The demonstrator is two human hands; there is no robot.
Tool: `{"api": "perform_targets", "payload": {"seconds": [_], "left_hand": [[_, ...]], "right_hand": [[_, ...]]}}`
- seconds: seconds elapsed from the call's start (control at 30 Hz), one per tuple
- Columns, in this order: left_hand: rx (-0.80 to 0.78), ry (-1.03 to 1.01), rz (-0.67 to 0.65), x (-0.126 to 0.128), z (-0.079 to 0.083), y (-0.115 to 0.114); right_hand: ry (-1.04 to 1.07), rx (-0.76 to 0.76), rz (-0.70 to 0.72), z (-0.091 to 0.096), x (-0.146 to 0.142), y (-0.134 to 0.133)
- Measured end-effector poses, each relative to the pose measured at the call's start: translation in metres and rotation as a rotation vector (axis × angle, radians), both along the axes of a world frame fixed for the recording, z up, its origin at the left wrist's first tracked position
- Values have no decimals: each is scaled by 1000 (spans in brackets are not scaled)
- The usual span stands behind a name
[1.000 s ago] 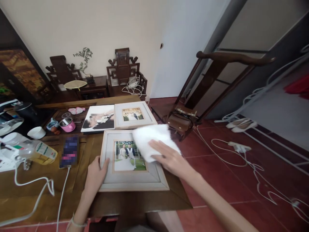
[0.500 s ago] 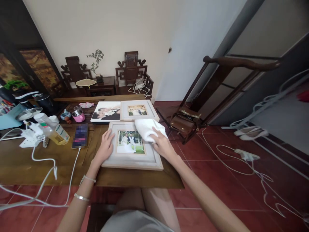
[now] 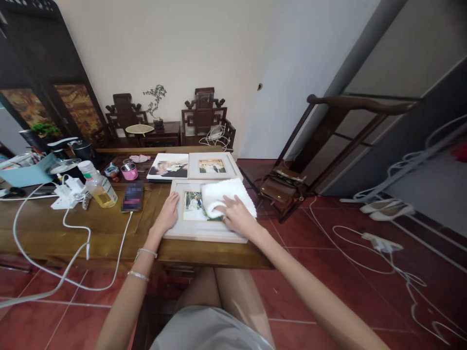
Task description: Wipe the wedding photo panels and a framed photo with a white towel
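Observation:
A picture frame (image 3: 204, 234) with a light border lies flat near the table's front edge, a photo of two people inside it. My left hand (image 3: 169, 210) grips its left side, fingers over the border. Under my right hand (image 3: 236, 215) is a white cloth (image 3: 233, 190), pressed onto the glass and held by the fingers. The cloth covers the photo's right part and some of the right border. Just behind lie a second picture frame (image 3: 233, 170) and a white photo panel (image 3: 156, 160), touching or nearly so.
Left on the wooden table (image 3: 109, 233) are a phone (image 3: 132, 197) on a cable, a bottle of yellow liquid (image 3: 100, 187), a power strip (image 3: 69, 194) and a pink cup (image 3: 129, 171). A wooden chair (image 3: 284, 160) bearing a brown bag (image 3: 279, 189) stands right. Cables cross the floor.
My right hand has slid the white cloth left from the frame's right border over the photo. My left hand stays on the left side. The camera view has shifted slightly.

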State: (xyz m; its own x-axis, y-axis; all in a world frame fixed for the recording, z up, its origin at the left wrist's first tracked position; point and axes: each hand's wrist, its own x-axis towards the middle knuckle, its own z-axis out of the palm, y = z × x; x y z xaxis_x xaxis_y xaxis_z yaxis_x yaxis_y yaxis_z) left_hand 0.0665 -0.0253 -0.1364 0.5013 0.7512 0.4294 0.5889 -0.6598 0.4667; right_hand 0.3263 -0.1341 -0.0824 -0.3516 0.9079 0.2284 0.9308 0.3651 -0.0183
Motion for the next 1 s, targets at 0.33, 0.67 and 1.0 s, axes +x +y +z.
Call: {"api": "perform_targets", "payload": {"seconds": [0.33, 0.67, 1.0], "left_hand": [[-19, 40, -36, -4, 1, 2], [29, -5, -43, -8, -4, 8], [21, 10, -29, -5, -3, 5]], "right_hand": [[55, 52, -85, -1, -8, -10], [-48, 69, -101, 0, -9, 51], [13, -73, 37, 11, -17, -60]]}}
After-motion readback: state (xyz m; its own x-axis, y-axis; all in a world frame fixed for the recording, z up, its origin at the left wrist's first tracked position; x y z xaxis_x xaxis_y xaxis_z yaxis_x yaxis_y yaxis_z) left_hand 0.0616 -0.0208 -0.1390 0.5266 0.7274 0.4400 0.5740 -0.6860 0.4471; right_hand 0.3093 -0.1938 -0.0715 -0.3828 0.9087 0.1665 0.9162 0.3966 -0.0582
